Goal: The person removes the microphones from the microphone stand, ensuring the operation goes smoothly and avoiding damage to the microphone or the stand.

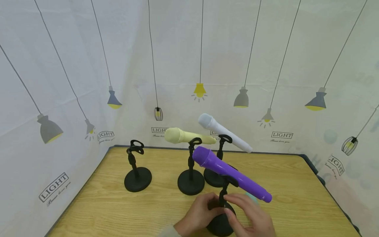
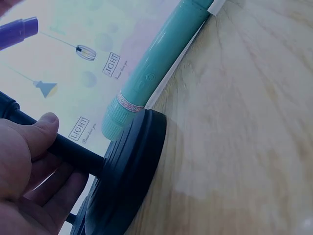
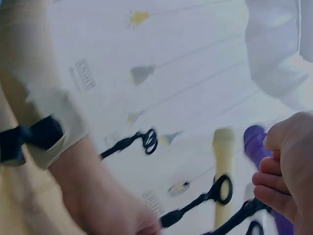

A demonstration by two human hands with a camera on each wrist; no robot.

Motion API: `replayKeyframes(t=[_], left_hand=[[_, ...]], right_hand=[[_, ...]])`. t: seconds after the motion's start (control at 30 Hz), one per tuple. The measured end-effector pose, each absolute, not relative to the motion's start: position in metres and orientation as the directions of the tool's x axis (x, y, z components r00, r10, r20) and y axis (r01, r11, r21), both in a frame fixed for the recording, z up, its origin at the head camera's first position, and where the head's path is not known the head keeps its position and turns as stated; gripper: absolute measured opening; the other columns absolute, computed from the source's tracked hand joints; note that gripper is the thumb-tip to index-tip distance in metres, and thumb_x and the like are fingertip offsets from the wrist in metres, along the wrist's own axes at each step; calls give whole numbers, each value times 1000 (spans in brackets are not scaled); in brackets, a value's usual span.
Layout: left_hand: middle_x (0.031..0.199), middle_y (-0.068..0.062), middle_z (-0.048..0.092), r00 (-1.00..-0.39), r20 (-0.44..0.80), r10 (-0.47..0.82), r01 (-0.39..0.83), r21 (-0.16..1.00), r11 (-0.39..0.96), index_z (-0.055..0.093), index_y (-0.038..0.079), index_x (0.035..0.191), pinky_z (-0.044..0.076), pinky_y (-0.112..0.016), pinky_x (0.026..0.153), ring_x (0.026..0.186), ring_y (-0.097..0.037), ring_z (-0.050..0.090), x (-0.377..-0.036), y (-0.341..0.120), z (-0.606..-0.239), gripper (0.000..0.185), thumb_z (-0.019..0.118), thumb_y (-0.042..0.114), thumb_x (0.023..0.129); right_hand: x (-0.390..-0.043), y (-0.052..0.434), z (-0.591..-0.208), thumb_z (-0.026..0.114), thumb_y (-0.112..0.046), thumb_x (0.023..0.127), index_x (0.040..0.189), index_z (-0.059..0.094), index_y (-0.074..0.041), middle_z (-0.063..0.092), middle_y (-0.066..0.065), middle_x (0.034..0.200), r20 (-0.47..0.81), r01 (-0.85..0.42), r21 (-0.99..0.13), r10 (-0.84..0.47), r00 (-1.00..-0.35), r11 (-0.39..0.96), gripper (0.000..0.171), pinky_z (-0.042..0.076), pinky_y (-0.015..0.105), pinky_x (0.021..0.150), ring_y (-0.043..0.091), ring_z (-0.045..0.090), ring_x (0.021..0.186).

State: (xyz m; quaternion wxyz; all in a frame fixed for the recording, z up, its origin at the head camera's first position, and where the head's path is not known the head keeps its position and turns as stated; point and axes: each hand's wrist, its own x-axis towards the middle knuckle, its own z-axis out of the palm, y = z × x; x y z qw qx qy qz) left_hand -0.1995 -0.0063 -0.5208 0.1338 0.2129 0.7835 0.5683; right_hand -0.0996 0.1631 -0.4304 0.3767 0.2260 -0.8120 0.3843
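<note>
A purple microphone [image 1: 234, 171] lies tilted in the clip of the nearest black microphone stand [image 1: 220, 223]. My left hand [image 1: 201, 210] grips this stand's pole, with the thumb on one side and fingers behind, as the left wrist view shows. From the other side, my right hand [image 1: 251, 214] pinches around the pole a little higher, below the clip; its exact contact is partly hidden. A mint-green microphone [image 2: 151, 68] lies beyond the stand's round base, mostly hidden in the head view. Both hands are below the purple microphone.
A yellow microphone [image 1: 189, 136] and a white microphone [image 1: 225, 131] rest on black stands behind. Another stand [image 1: 137, 179] with a bare clip is at the left. A printed curtain [image 1: 177, 65] hangs around the wooden table [image 1: 97, 204].
</note>
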Motion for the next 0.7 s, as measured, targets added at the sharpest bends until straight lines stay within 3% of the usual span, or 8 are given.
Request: replayKeyframes(t=[0.27,0.4,0.7], left_hand=[[101,10,79,-877,-10,481,139,952,273,78,17,106,60,-24,90,93,-2,72,-193,-10,-518,9,81,20,99],[100,10,79,-875,-19,484,126,956,264,78,15,106,59,-24,89,94,-1,72,-188,-11,-519,9,81,19,99],[104,5,81,-870,-28,492,85,975,206,77,14,107,59,-24,91,98,-4,75,-181,-13,-519,9,80,17,100]], right_hand=[[-101,167,-387,88,14,73,122,78,-11,79,6,115,816,-742,-429,-131,-563,514,56,51,11,104,8,74,109],[-108,167,-377,88,9,78,125,76,-11,78,6,118,827,-759,-387,-167,-537,523,53,54,11,98,10,74,108],[-119,158,-360,90,2,82,131,74,-13,76,4,126,779,-696,-408,-172,-603,591,54,54,9,95,21,76,106]])
